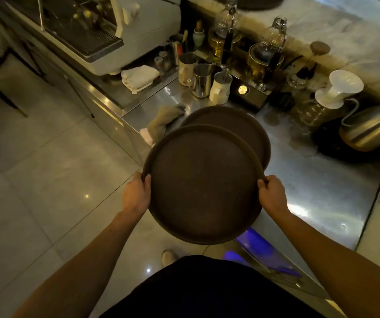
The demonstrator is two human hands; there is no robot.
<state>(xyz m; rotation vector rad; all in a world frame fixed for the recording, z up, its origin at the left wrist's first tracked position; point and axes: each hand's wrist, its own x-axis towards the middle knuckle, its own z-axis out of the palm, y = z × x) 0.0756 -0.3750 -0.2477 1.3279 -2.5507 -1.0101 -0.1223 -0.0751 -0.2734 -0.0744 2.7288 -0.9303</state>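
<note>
A round dark brown tray [203, 187] is held in front of me, partly over the steel counter's corner and partly over the floor. My left hand [136, 193] grips its left rim with the thumb over the edge. My right hand [272, 195] grips the right rim the same way. A second round brown tray [234, 121] lies on the counter behind it, half covered by the held one.
The steel counter [310, 180] carries metal and white pitchers [201, 81], siphon brewers [264, 56], a white dripper [342, 88], a gooseneck kettle [372, 127], folded cloths [139, 76] and a rag [164, 121]. An espresso machine [106, 31] stands at the left. Tiled floor [46, 168] lies below.
</note>
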